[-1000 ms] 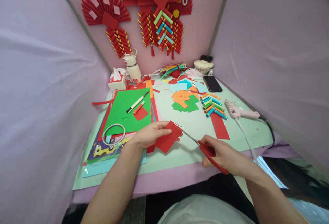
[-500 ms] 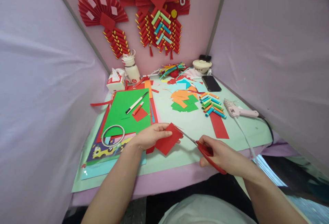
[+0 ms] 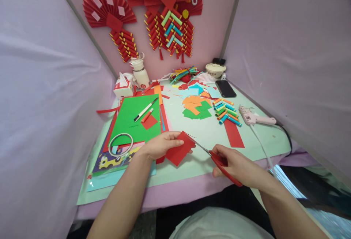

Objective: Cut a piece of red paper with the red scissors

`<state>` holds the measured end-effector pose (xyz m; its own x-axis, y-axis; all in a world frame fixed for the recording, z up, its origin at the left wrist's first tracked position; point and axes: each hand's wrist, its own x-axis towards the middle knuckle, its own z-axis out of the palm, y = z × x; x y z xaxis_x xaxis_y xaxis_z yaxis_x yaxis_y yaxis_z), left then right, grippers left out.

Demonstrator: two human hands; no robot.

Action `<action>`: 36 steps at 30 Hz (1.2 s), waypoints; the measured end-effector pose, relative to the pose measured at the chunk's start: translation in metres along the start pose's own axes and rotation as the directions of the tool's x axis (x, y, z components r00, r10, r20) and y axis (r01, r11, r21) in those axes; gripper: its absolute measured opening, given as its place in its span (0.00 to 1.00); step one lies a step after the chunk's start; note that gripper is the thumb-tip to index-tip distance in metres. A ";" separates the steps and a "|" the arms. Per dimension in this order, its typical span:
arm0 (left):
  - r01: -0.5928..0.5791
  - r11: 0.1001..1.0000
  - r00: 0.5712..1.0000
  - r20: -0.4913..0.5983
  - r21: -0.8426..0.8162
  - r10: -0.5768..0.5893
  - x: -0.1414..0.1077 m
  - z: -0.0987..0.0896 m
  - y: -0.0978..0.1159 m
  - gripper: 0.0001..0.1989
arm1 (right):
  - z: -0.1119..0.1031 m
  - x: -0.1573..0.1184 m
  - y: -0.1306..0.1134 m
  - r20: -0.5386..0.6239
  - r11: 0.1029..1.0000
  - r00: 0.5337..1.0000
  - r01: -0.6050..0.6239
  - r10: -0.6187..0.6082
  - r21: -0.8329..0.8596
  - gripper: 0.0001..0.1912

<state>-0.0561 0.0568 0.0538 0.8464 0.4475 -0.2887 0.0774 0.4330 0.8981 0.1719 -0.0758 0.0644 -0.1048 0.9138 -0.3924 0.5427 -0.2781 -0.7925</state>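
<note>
My left hand (image 3: 166,144) pinches a square of red paper (image 3: 179,152) above the front of the table, thumb on top and fingers beneath. Red-handled scissors (image 3: 221,164) sit in my right hand (image 3: 233,164), with its fingers closed round the handles. Their blades lie along the paper's upper right edge, and a thin red sliver curls away there. Beyond the hands are green and orange paper pieces (image 3: 201,111). Rolled coloured paper tubes (image 3: 226,111) are joined in a chevron row on a red paper strip (image 3: 234,135).
A green sheet (image 3: 128,122) on the left stack bears a pen (image 3: 145,110), a red marker-like stick (image 3: 147,115) and a tape ring (image 3: 120,155). At right lie a glue gun (image 3: 255,119) and a phone (image 3: 225,89). Behind stand a bottle (image 3: 140,74), tissue box (image 3: 123,88) and lidded bowl (image 3: 215,70).
Hardly anything differs. My right hand and the scissors' handles have shifted very slightly; the red paper stays in my left hand.
</note>
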 end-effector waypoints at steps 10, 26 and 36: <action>0.013 1.000 1.000 0.005 0.012 -0.013 -0.001 0.003 0.003 0.15 | 0.000 0.000 0.002 -0.003 1.000 1.000 0.003 -0.003 -0.017 0.10; 0.025 0.999 0.999 -0.027 -0.021 -0.026 -0.002 0.006 0.005 0.16 | 0.001 0.004 0.008 -0.056 0.993 0.996 0.059 -0.065 -0.105 0.02; 0.013 0.999 1.000 0.026 0.034 -0.014 0.000 0.004 0.000 0.16 | 0.005 0.005 0.007 -0.067 0.996 0.997 0.040 -0.046 -0.082 0.10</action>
<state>-0.0539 0.0541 0.0554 0.8588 0.4207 -0.2924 0.1061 0.4123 0.9048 0.1715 -0.0743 0.0543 -0.0736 0.9434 -0.3234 0.6049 -0.2156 -0.7666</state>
